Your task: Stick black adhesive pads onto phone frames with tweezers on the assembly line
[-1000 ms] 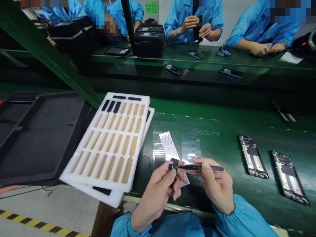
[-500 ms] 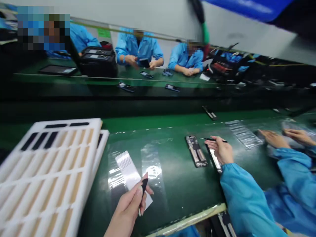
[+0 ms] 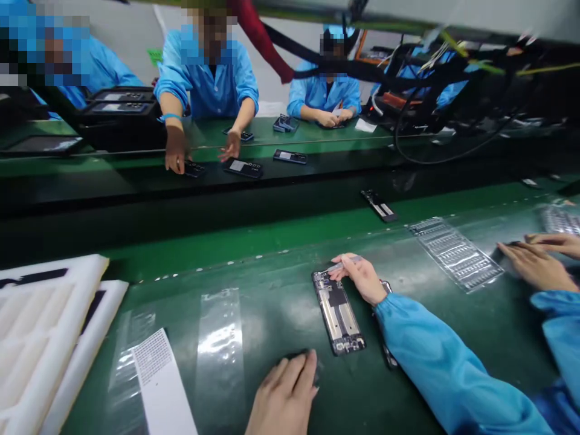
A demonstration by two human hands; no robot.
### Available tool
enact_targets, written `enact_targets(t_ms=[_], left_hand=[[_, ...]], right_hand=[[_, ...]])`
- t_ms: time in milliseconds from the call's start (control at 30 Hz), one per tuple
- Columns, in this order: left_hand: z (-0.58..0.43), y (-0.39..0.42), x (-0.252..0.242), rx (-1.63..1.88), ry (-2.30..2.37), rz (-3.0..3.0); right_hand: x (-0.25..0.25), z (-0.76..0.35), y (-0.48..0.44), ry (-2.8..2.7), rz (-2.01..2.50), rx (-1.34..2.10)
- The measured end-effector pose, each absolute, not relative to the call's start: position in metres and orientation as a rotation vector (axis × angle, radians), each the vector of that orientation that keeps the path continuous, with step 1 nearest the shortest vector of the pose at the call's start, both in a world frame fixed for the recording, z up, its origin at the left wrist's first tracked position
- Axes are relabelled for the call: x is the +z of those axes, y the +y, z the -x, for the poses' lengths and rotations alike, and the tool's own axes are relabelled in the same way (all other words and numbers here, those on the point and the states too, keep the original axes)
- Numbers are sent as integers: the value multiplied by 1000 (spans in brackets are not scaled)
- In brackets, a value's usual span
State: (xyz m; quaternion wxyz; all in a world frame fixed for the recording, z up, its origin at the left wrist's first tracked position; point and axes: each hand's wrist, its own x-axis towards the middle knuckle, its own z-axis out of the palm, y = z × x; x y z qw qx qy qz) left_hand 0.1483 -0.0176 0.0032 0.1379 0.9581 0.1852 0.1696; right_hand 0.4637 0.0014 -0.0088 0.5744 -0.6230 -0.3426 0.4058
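My left hand point(image 3: 287, 389) is low in the middle, fingers pressed together over the green mat point(image 3: 267, 314). A dark edge and a bit of clear film show at its fingertips; most of what it holds is hidden. My right hand point(image 3: 360, 278), in a blue sleeve, pinches slim grey tweezers point(image 3: 347, 264) over the upper end of an opened phone point(image 3: 339, 314). This phone lies face down with its inner parts bare. A second opened phone point(image 3: 388, 356) is partly covered by my right forearm.
White foam trays point(image 3: 86, 338) are stacked at left. A printed white label sheet point(image 3: 165, 386) and clear film strips point(image 3: 220, 344) lie beside them. Another phone point(image 3: 379, 205) lies further back. A clear plastic tray point(image 3: 455, 254) is near a co-worker's hands point(image 3: 539, 266). Other people work across the line.
The view has shifted right. My left hand has left the white label sheet and turned palm down on the mat. My right hand has moved from the second phone to the first one's upper end.
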Motion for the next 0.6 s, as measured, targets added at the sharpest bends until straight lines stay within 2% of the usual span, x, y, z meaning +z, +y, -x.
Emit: enact_targets(t_ms=[300,600], left_hand=[[-196,-22,-4,765,497,-2883],[-204,-20,-13,701,435,-2834]], right_hand=[[-3,-463,4,-964,1513,965],[1,-464,1,-1091,1546,875]])
